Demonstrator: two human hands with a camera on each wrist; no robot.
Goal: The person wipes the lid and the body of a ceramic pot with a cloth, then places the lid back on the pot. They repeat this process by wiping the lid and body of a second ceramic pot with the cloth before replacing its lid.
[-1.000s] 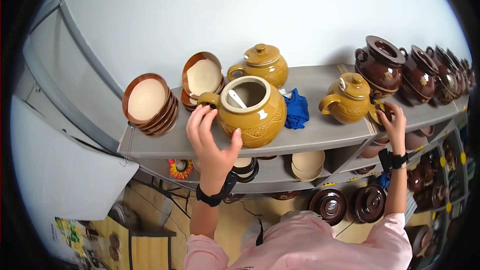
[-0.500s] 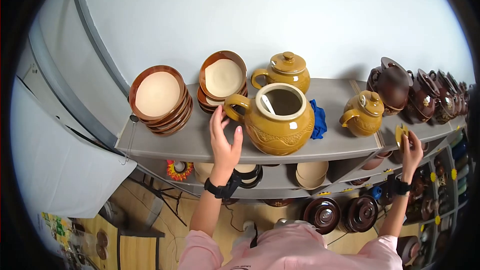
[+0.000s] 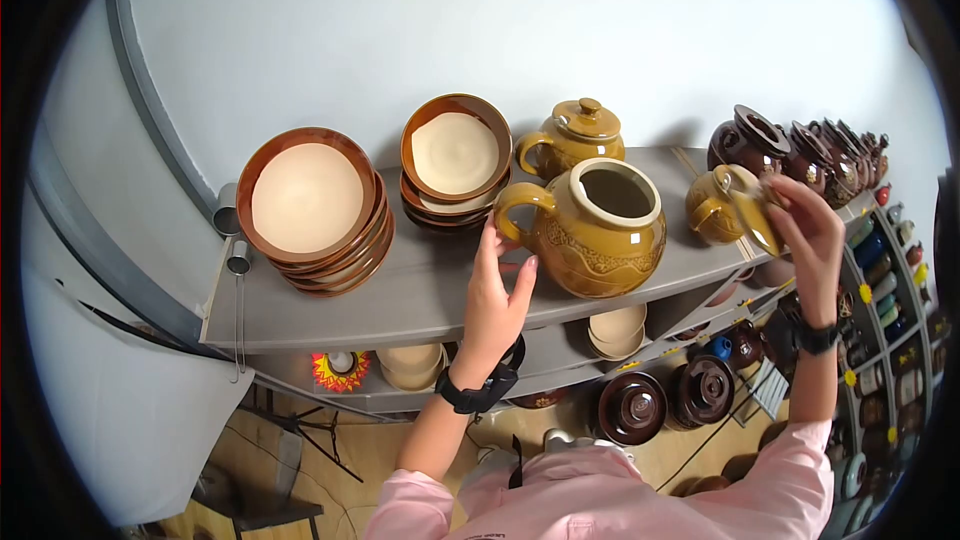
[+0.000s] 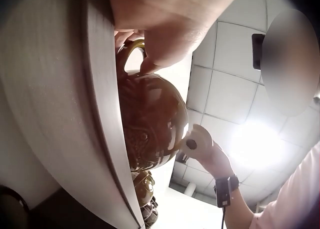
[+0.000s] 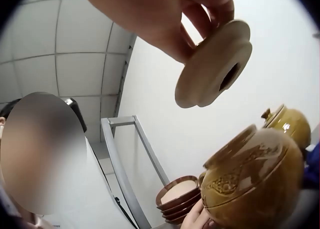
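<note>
A large mustard-brown glazed pot point(image 3: 600, 250) with a side handle stands uncovered near the shelf's front edge. My left hand point(image 3: 500, 310) is at its handle side, fingers mostly straight by the handle point(image 3: 515, 210) and thumb held apart. In the left wrist view the thumb lies close to the pot's wall. My right hand point(image 3: 812, 230) pinches a pot lid point(image 5: 215, 64) by its top and holds it tilted in the air, pale underside showing in the right wrist view. In the head view the lid partly covers a smaller lidded pot point(image 3: 707, 210).
Stacked brown-rimmed bowls point(image 3: 310, 200) and a second stack point(image 3: 455, 155) stand on the left. Behind the large pot is another lidded pot point(image 3: 582, 135). Dark brown jars point(image 3: 748, 140) line the right end. Lower shelves hold more bowls point(image 3: 615, 330); lidded dark jars point(image 3: 632, 408) stand below.
My right hand has lifted the lid up and toward the large pot. The left hand stays by the handle. The white spoon seen earlier in the pot's mouth no longer shows.
</note>
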